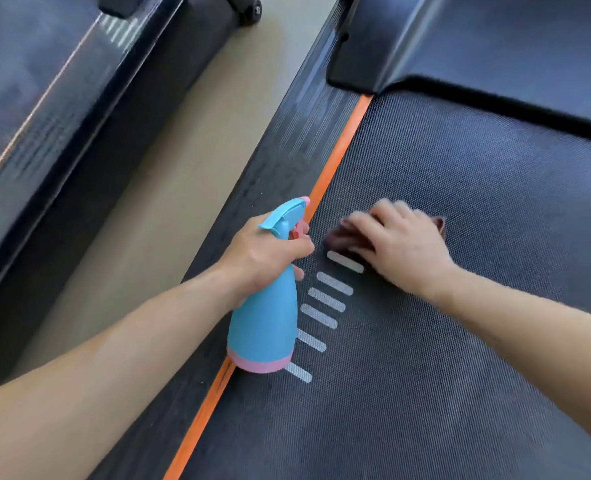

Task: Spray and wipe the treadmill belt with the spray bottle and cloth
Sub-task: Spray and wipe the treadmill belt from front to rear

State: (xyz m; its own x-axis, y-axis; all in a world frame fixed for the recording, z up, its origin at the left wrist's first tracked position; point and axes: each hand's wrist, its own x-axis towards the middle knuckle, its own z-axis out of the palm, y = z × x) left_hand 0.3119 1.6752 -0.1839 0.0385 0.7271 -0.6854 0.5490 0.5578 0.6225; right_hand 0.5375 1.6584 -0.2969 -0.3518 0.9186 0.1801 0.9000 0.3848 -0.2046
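Wiping appears to be in progress. No wet patch shows on the treadmill belt [460, 202], so the area already cleaned cannot be told, and I judge most of it is left to do. The left hand [262, 258] grips the neck of the spray bottle [264, 327], upright over the belt's left edge beside the orange strip [339, 147]. The right hand [401, 244] lies flat, fingers extended, pressing the cloth [339, 237] onto the belt near the bottle's nozzle.
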